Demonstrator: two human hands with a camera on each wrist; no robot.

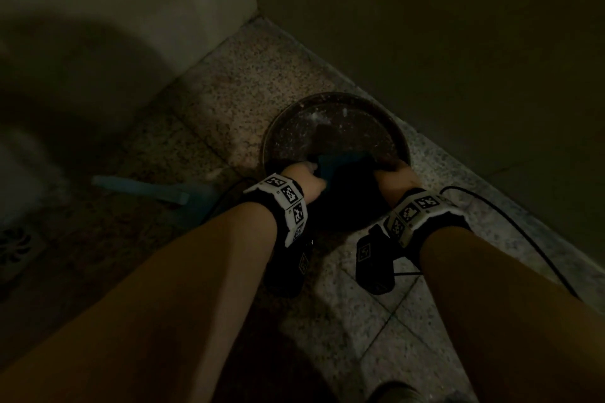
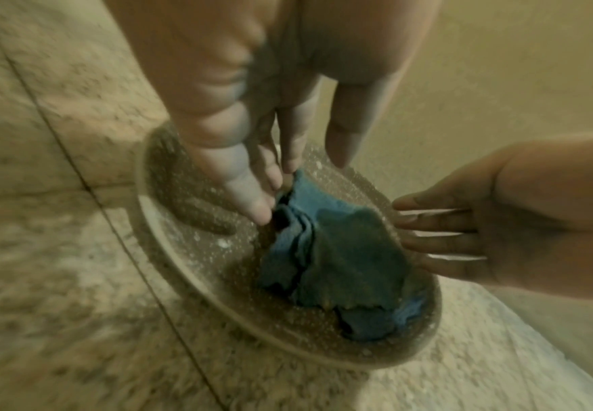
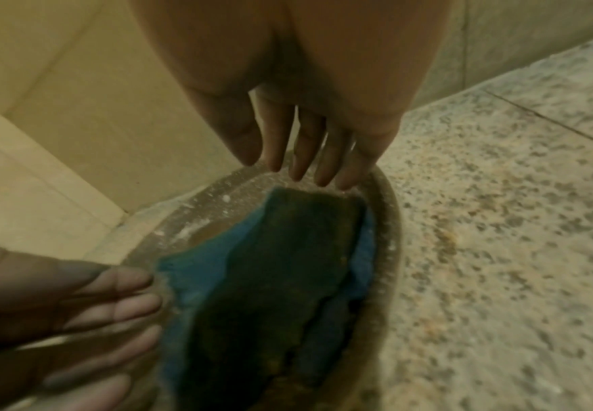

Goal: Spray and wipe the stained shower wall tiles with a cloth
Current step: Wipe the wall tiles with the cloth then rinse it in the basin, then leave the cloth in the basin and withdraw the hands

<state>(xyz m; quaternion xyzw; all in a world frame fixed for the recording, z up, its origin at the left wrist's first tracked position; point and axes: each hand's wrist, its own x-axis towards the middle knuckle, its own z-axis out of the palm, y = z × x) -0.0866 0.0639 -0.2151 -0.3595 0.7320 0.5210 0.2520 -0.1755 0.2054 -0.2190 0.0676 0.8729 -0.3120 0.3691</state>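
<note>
We find the blue cloth lying crumpled in a round basin on the speckled floor, in the wall corner. Our left hand and right hand reach in with straight fingers at the cloth's edges, neither grasping it.

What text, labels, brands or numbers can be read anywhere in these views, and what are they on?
None: no words, brand names or numbers can be read in any view.
The wrist bands carry black-and-white square code markers, patterns, not text.
The blue cloth, the round basin it lies in, the speckled floor and the walls show no print or label.
The head view is dark, so small print there could not be read anyway.
</note>
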